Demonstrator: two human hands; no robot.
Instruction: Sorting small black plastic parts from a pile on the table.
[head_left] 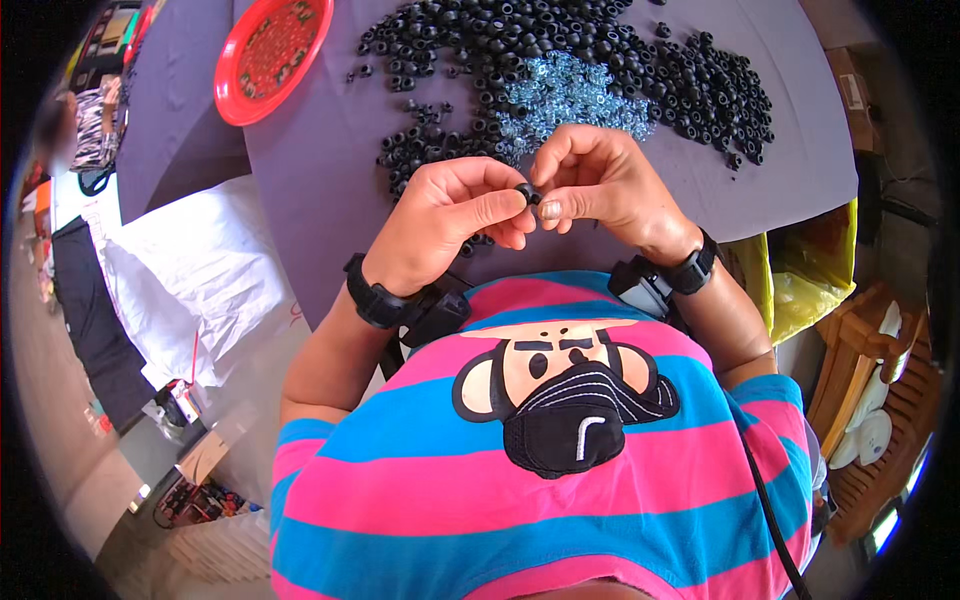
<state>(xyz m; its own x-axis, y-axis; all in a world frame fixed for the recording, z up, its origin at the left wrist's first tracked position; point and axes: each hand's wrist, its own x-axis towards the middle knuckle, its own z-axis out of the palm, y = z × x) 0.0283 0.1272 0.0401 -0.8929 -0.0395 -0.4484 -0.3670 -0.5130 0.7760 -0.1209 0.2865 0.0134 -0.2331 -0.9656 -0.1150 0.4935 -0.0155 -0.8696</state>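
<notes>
In front of my chest, both hands meet over the table's near side. My left hand (450,212) pinches a small round black plastic piece (527,192) between thumb and fingertips. From the other side, my right hand (608,190) is closed too, its thumb and forefinger tips pressed on the same piece. Whether a second small part sits between the right fingertips is hidden. Just beyond my fingers lies a heap of small clear bluish pieces (570,95). Around that heap spread many loose black ring-shaped pieces (700,90), some of them reaching beneath my left hand.
A red plastic dish (228,75) with small bits in it stands at the far left of the grey-covered table (320,170). Yellow plastic bags (805,290) hang by the right edge. White sheeting (200,265) lies left, and a wooden chair (860,350) stands right.
</notes>
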